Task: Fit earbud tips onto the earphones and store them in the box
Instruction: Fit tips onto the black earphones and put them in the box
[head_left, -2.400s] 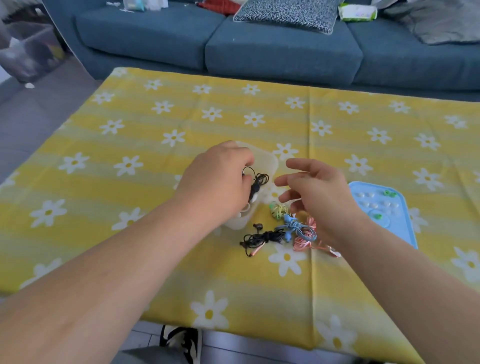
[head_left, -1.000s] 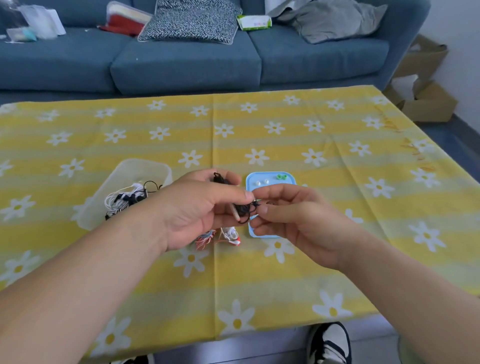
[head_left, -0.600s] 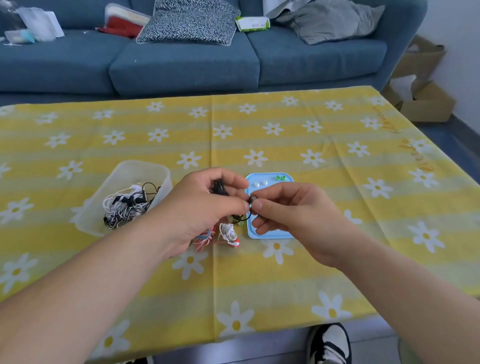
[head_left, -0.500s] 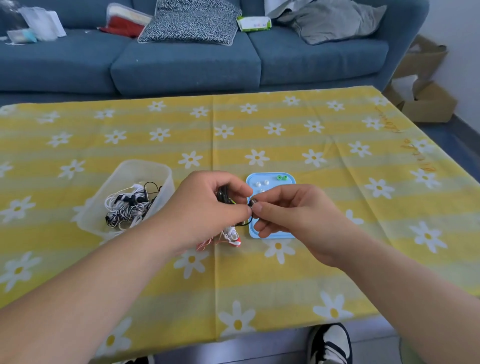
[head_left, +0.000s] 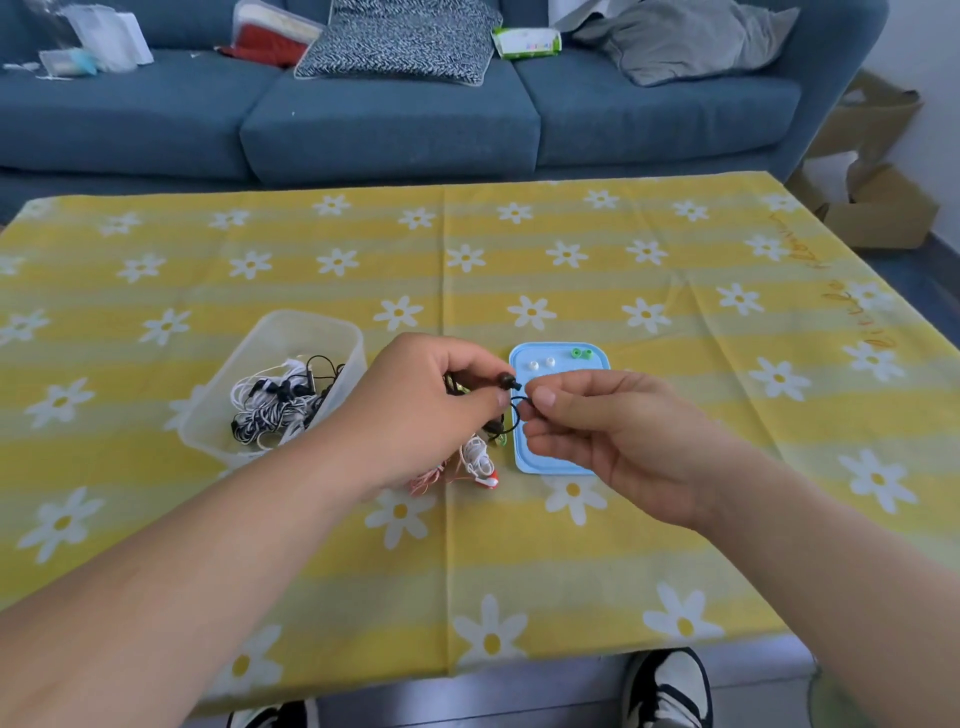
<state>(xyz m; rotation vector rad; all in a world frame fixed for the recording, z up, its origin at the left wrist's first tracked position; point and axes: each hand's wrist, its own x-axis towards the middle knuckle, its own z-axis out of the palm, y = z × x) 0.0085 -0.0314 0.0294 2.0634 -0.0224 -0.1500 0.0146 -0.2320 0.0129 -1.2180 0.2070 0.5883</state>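
Earphone (head_left: 506, 383), black, is pinched above the counter (head_left: 571, 561) in the grip of the left hand (head_left: 415, 405), bud exposed; its cable (head_left: 515, 399) is pinched by the right hand (head_left: 613, 431), probably steadied for fitting a tip.

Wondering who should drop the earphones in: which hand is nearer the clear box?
Left. The left hand is just right of the box, beside its wall; the right hand is farther right, over the blue tray. Both pinch a black earphone.

Box (head_left: 218, 415) left of tray (head_left: 535, 457), loose earphones (head_left: 478, 462) between, sofa (head_left: 389, 130) behind table (head_left: 675, 545)
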